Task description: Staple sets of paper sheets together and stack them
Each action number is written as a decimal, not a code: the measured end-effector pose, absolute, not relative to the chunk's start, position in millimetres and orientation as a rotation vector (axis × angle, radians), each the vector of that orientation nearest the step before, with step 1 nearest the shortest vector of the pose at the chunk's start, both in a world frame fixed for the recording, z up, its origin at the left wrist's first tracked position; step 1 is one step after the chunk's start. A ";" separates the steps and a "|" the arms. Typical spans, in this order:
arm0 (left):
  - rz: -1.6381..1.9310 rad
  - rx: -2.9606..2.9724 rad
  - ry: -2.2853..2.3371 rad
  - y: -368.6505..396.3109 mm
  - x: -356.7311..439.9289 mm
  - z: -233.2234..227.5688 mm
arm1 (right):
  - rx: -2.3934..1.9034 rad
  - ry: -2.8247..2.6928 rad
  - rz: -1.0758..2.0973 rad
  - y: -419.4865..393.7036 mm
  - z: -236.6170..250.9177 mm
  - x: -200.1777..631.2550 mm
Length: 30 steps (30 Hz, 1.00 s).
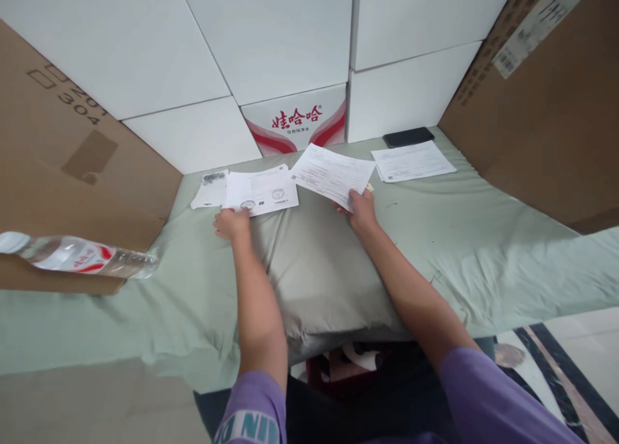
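Purple sleeves (265,392) sit nearest; a bottle (87,255) lies left of your left hand (233,223), which touches the stamped sheet (264,191) just beyond (pinched or not, I cannot tell). Your right hand (360,209) clamps a printed sheet (333,172); papers (416,162) and a phone (409,137) lie beyond it, rightward.

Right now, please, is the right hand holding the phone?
No, the right hand holds a printed sheet; the black phone lies by a white box.

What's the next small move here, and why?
Probably have the right hand lower the held sheet onto the right-hand papers: it grips the sheet by its near edge, between those papers and the stamped sheet, whose near edge the left hand touches.
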<state>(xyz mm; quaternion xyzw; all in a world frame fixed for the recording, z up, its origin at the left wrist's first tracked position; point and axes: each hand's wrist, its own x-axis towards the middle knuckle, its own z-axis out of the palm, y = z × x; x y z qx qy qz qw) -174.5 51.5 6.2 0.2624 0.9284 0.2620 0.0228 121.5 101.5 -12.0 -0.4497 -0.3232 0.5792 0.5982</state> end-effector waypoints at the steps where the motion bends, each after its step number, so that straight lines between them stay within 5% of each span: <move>1: 0.804 0.801 2.856 51.7 -175.8 6.5 | -1.043 -0.750 1.343 101.4 -12.2 121.4; 23: 0.959 0.845 2.824 60.0 -174.7 7.9 | -1.067 -0.743 1.340 99.5 -12.8 119.1; 30: 1.203 1.344 2.490 56.3 -174.7 15.8 | -1.055 -0.749 1.329 98.0 -11.5 118.8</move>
